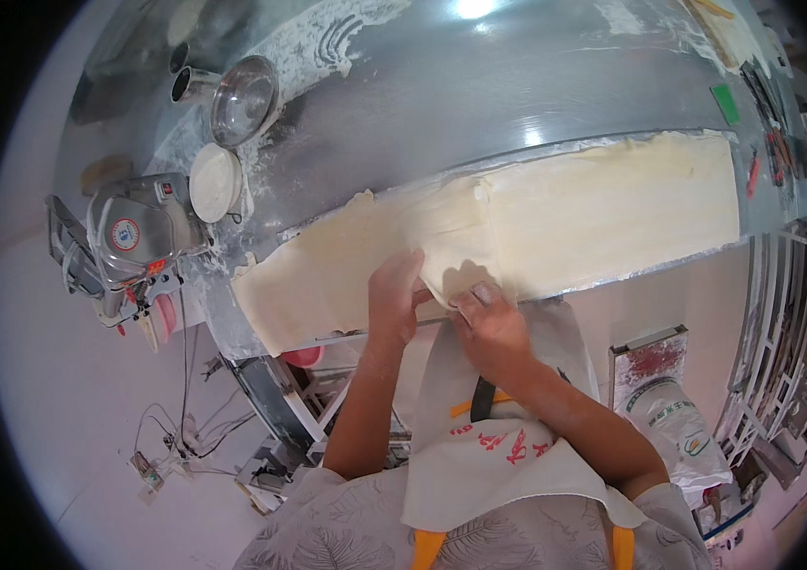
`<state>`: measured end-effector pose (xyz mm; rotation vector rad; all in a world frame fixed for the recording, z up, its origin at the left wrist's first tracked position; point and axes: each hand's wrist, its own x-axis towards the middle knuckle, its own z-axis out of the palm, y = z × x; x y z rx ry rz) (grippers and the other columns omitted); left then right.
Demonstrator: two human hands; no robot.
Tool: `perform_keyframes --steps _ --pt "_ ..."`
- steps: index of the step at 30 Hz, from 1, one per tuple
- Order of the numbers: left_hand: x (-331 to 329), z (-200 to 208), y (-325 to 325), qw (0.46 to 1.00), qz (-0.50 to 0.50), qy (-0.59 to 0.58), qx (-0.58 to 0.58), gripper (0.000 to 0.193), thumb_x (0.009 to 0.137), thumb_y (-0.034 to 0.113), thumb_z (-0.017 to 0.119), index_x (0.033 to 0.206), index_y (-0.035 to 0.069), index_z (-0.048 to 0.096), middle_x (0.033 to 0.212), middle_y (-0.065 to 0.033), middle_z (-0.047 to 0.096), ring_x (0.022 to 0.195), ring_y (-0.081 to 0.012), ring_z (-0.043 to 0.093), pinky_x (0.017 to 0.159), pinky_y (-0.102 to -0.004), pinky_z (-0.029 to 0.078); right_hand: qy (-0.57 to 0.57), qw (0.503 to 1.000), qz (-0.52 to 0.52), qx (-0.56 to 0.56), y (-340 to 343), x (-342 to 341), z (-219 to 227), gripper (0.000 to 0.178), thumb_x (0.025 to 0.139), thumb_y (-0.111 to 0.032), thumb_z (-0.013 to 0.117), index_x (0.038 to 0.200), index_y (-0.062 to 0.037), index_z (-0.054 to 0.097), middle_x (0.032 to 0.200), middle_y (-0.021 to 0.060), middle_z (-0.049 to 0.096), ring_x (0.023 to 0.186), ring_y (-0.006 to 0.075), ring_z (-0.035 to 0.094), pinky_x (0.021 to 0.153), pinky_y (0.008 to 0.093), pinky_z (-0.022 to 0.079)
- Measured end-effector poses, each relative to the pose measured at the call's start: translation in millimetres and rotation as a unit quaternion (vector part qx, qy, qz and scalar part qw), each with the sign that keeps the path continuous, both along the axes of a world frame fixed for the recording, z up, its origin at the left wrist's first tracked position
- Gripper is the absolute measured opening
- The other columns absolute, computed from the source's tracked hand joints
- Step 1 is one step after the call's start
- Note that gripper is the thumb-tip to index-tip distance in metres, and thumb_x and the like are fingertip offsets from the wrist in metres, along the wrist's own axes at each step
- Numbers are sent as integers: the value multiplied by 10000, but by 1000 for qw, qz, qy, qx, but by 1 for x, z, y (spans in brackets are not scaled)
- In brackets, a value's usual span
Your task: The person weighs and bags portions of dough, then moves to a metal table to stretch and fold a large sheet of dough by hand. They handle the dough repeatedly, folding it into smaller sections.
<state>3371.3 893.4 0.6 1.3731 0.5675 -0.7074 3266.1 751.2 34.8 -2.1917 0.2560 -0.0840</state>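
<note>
The dough (613,204) lies along the near edge of the table (384,123), stretching past the fingers on both sides. At that edge the right hand (491,328) pinches a lifted flap; the left hand (394,296) is curled beside it, its grip unclear. Some fingertips are hidden; the table's far side is cut off.

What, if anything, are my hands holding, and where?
The left hand and right hand hold the dough by its near edge, around the middle.

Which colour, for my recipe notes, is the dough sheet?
The dough sheet is pale yellow; head view.
</note>
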Motion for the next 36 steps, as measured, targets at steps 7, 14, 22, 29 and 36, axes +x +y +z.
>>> perform_keyframes --steps 7,14,22,29,36 --pt "9 7 -36 981 -156 -62 97 237 998 197 745 1028 -38 728 902 -84 740 769 -168 733 646 -303 611 102 990 -64 69 -17 -9 -1 126 996 -83 609 1114 -42 588 935 208 701 857 434 697 728 533 552" --pt "-16 66 -200 827 -330 -362 278 213 941 173 762 846 9 664 709 -200 684 667 -279 741 636 -416 601 19 947 -257 192 -157 -54 3 118 1068 -122 626 1166 -58 642 846 61 653 791 113 625 710 297 528" --pt "-52 -23 -372 662 -518 -361 403 197 1006 152 571 1084 -14 643 944 -238 758 883 -444 749 806 -540 602 97 874 -335 338 -281 -84 -78 112 1073 -103 622 1117 -9 662 843 -18 615 727 55 529 616 261 462" --pt "-74 7 -343 678 -487 -234 498 377 1044 393 591 1087 23 645 1114 -180 748 1018 -383 746 880 -496 591 128 927 -257 242 -295 -87 -96 256 910 -106 798 1031 8 604 776 95 621 671 214 600 679 365 537" --pt "-49 -23 -176 736 -312 -186 571 530 978 498 697 937 -30 682 879 -208 739 871 -441 714 827 -526 556 196 933 -233 192 -299 -86 -90 287 873 -110 826 1015 -9 598 814 138 609 711 277 619 719 403 541"
